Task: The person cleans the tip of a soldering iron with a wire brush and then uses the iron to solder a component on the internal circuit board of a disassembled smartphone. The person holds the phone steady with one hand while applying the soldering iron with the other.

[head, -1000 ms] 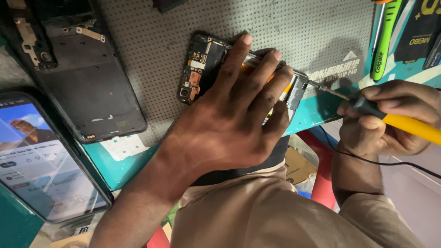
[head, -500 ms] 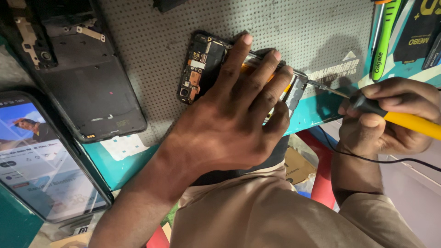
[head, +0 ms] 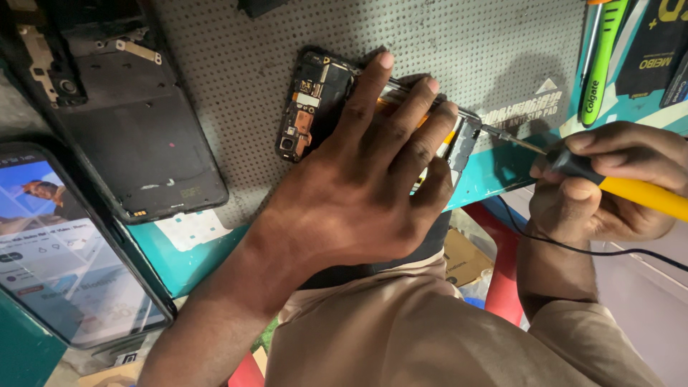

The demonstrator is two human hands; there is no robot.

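Fingers [head: 401, 122] of left hand [head: 358, 193]: spread flat, pressing down on an opened smartphone [head: 308, 107], back cover off, circuit board and camera module exposed at its far end; no closed grip, a hold-down only. Right hand [head: 609, 186]: fingers curled shut around a yellow-handled precision screwdriver [head: 573, 168], its thin shaft reaching to the phone's near end, the tip at or just beside the frame edge; the contact point is partly hidden by the left fingertips. Phone lies on a grey perforated non-slip mat [head: 444, 43], which covers the teal surface [head: 502, 168]. Also present: a detached black back cover [head: 136, 136] well to the left; a lit smartphone [head: 57, 251] at the left edge; a green-handled tool [head: 602, 61] at upper right; a thin black cable [head: 595, 249] below the right wrist. Step judged in hand: working a screw or fastening at the phone's lower end. Next move calls for steady downward pressure from the left hand and the driver kept in line with the fastening, so the tip does not slip.
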